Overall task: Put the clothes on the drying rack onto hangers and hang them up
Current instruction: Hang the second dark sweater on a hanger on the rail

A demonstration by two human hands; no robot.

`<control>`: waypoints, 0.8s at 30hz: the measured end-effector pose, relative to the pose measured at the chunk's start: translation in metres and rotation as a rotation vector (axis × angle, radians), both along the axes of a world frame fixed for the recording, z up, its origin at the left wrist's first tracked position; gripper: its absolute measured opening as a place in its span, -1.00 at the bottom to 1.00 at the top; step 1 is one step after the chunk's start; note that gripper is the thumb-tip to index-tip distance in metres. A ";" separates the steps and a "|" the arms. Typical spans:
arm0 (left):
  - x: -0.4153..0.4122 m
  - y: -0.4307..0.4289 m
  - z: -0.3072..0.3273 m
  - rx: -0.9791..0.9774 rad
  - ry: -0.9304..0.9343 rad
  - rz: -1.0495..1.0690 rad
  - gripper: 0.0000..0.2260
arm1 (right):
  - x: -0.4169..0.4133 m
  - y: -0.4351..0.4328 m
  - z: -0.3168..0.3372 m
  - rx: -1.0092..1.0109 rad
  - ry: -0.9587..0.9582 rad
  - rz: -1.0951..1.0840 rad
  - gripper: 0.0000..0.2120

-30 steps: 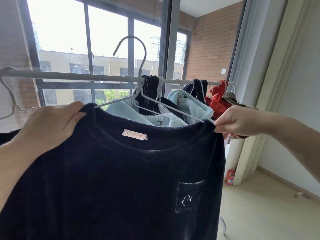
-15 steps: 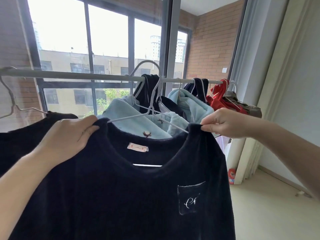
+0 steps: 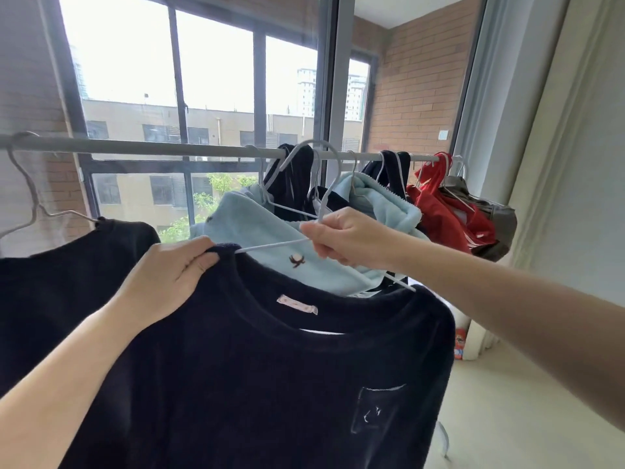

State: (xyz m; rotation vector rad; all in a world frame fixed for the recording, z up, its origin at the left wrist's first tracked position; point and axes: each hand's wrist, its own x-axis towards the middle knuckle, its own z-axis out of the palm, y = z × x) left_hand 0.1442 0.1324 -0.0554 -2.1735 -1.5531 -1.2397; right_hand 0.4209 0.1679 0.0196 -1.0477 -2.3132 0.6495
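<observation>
head view: left hand (image 3: pixel 169 279) pinching the collar edge of the dark top (image 3: pixel 270 384), right hand (image 3: pixel 351 238) clenched around the neck of the hanger (image 3: pixel 270 246), hook close against the rail (image 3: pixel 152 148), beside the light blue garment (image 3: pixel 257 225). better to lift the hook clear over the rail, then lower slowly, holding the collar up to keep the shoulder on the wire. compared with half a second before: right hand gone from the shoulder seam to the hanger neck, hook lower.
</observation>
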 end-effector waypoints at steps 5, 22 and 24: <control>-0.024 -0.010 0.005 -0.067 -0.213 -0.050 -0.76 | -0.009 -0.008 0.016 0.009 0.012 0.000 -0.56; -0.002 0.011 0.009 -0.115 0.102 -0.019 -0.77 | -0.038 -0.006 0.042 -0.133 -0.080 -0.095 -0.57; -0.008 0.018 0.007 -0.185 0.138 -0.008 -0.76 | -0.048 -0.003 0.041 -0.129 -0.128 -0.115 -0.57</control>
